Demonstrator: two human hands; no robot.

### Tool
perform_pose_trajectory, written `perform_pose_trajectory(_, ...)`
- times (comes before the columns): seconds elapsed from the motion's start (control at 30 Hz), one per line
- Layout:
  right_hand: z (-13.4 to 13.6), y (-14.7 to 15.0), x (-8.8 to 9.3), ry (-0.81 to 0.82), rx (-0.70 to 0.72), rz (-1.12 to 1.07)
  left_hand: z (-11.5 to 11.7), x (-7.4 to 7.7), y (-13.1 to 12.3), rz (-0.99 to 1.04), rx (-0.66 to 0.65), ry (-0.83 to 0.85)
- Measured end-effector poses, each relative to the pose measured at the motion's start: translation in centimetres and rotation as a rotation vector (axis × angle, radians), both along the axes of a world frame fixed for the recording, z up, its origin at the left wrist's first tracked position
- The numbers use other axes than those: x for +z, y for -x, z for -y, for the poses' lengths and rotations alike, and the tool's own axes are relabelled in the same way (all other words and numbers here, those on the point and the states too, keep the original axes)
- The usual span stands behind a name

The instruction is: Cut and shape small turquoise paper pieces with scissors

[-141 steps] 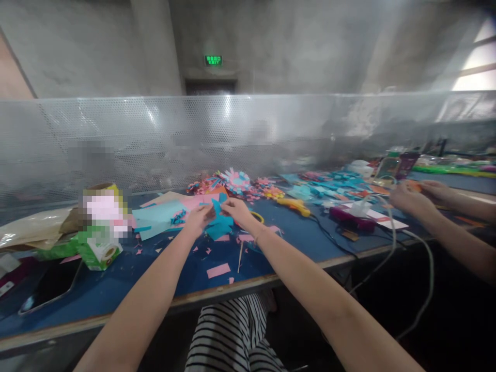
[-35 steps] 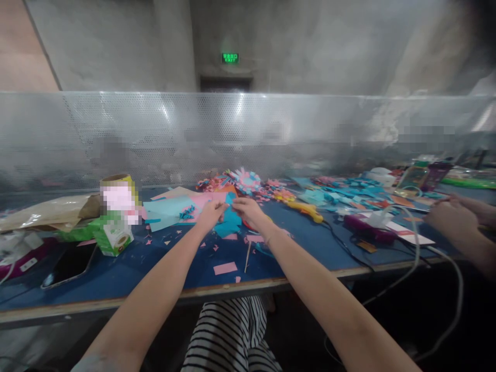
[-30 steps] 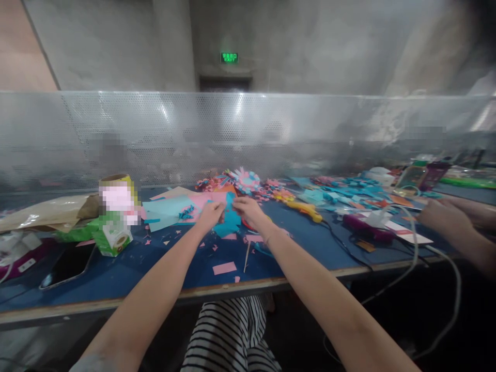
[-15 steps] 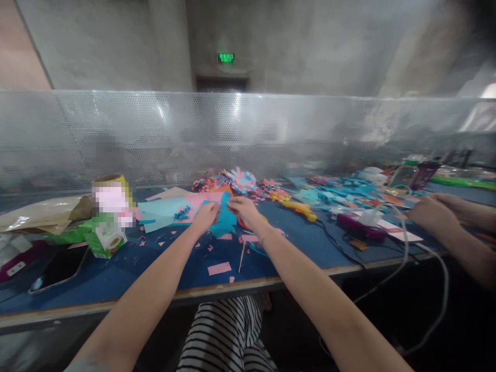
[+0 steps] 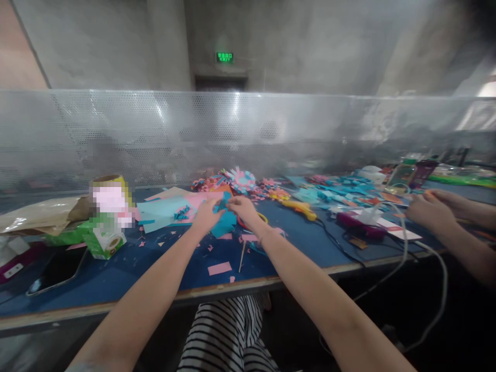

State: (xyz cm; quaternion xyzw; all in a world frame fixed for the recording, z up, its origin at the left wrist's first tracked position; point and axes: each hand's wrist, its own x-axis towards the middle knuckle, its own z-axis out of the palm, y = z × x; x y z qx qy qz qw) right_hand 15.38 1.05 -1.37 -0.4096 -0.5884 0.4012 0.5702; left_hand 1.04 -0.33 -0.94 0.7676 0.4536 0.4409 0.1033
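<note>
Between my two hands is a small piece of blue paper (image 5: 223, 201), its shape partly covered by fingers. My left hand (image 5: 207, 214) grips its left side between thumb and fingers. From the other side, my right hand (image 5: 243, 209) pinches its right edge. Larger blue paper (image 5: 225, 225) lies on the table right below them. Left of my hands are light blue sheets (image 5: 155, 213) and pink paper, with a small curled blue paper piece (image 5: 181, 212) on top. Behind them stands a pile of paper flowers (image 5: 243, 180) in pink and blue.
A yellow glue gun (image 5: 299, 208) with a black cord lies to the right, near a purple power strip (image 5: 360, 226). A co-worker's hands (image 5: 434, 211) are at far right. A phone (image 5: 58, 271) and green box (image 5: 104, 237) sit left. Pink scraps (image 5: 219, 268) and a thin stick (image 5: 242, 257) lie in front.
My left hand has turned and its fingers have shifted up around the blue paper, closer to my right hand. My right hand has barely moved.
</note>
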Motion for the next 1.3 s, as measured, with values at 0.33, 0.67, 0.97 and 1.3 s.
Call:
perform_pose_trajectory(0.33, -0.8, 0.2, -0.7, 0.078, 0.053, -0.099, 0.1, 0.5, -0.1, 0.007, 0.056, 0.064)
perform_pose_trajectory(0.67, -0.7, 0.2, -0.7, 0.078, 0.095, -0.157, -0.2, -0.1, -0.1, 0.104, -0.049, 0.066)
perform_pose_trajectory(0.97, -0.3, 0.2, -0.5, 0.027, 0.137, -0.111, -0.5, 0.0, 0.1, 0.524, -0.165, 0.317)
perform_pose_trajectory(1.3, -0.2, 0.4, -0.5, -0.011, 0.171, -0.097, 0.3, 0.4, -0.3, 0.871, -0.274, 0.556)
